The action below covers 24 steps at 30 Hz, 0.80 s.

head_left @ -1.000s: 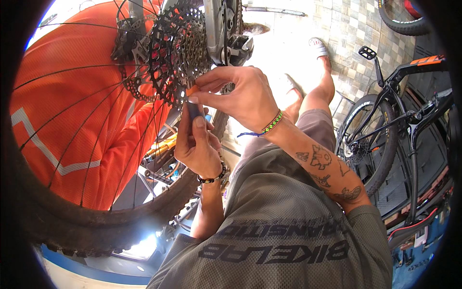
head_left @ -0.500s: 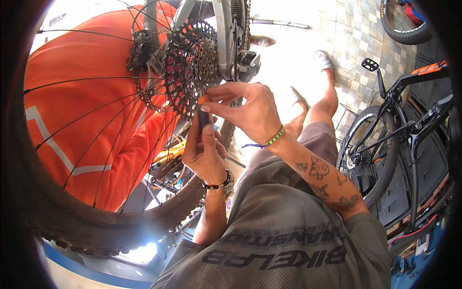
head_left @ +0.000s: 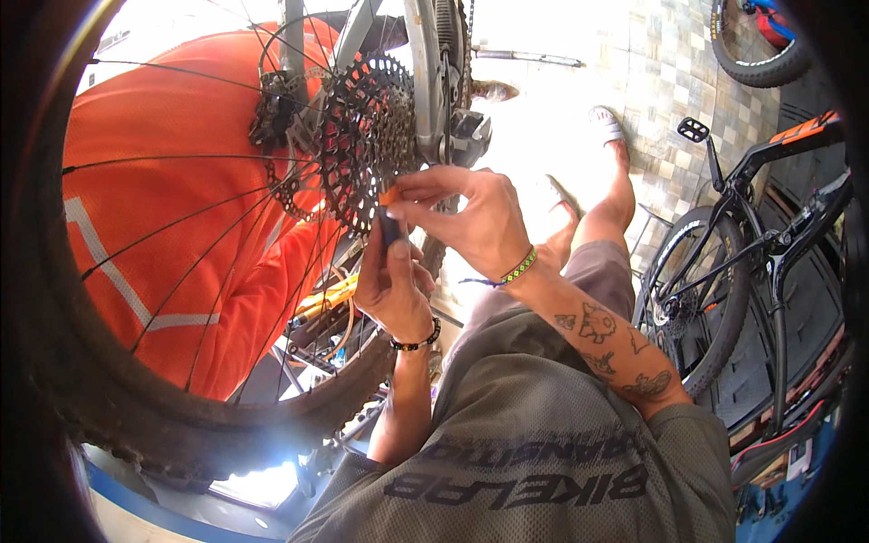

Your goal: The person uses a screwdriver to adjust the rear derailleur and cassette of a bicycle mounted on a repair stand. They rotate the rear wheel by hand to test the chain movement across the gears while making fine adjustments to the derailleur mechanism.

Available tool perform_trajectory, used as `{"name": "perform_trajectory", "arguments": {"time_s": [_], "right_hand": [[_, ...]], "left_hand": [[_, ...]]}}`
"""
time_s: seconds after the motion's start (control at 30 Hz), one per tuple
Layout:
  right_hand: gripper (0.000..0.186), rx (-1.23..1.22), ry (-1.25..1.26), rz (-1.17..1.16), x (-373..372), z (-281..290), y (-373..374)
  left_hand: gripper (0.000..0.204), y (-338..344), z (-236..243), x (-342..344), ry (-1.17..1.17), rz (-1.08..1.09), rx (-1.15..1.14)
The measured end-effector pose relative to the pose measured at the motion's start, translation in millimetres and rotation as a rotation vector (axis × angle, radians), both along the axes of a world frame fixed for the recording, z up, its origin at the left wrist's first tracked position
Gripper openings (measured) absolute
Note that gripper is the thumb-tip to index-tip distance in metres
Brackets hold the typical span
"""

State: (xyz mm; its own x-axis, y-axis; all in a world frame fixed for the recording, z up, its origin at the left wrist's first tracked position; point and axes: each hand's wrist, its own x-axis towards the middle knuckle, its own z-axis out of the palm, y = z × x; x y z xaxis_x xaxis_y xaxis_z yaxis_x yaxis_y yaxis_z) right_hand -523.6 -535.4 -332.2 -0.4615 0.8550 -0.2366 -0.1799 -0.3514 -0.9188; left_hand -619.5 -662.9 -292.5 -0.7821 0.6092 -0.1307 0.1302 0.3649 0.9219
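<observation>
Left hand point(head_left: 396, 299) grips the blue end of a small tool point(head_left: 391, 228); right hand point(head_left: 482, 224) pinches its orange part, and from where I stand it's right by the gears point(head_left: 351, 136) of that big bike wheel point(head_left: 163, 421).

Bike workshop, wheel point(head_left: 181, 436) with cassette point(head_left: 367, 136), parked bicycle point(head_left: 777, 242)

Compared with one second ago, the round toothed black-and-silver metal cassette point(head_left: 385, 118) appears lower and further right in the view. Above this cassette, more of the grey metal frame tubes point(head_left: 423, 72) is now visible. Below it, the bare left hand point(head_left: 398, 303), the bare right hand point(head_left: 480, 217) and the slim blue-and-orange tool point(head_left: 391, 226) have shifted similarly.
</observation>
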Motion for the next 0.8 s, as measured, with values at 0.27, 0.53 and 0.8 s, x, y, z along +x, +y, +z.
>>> {"name": "perform_trajectory", "arguments": {"time_s": [0.27, 0.53, 0.8], "right_hand": [[0.017, 0.607, -0.377, -0.198, -5, 2, 23], [0.01, 0.719, -0.432, -0.257, -16, -4, 26], [0.012, 1.015, -0.541, -0.249, -17, -10, 39]], "left_hand": [[0.053, -19, 20, 4, 0.042, 0.001, 0.022], [0.052, -49, 24, 4, 0.049, -0.026, 0.0], [0.04, -74, 21, 2, 0.006, -0.13, 0.09]]}}
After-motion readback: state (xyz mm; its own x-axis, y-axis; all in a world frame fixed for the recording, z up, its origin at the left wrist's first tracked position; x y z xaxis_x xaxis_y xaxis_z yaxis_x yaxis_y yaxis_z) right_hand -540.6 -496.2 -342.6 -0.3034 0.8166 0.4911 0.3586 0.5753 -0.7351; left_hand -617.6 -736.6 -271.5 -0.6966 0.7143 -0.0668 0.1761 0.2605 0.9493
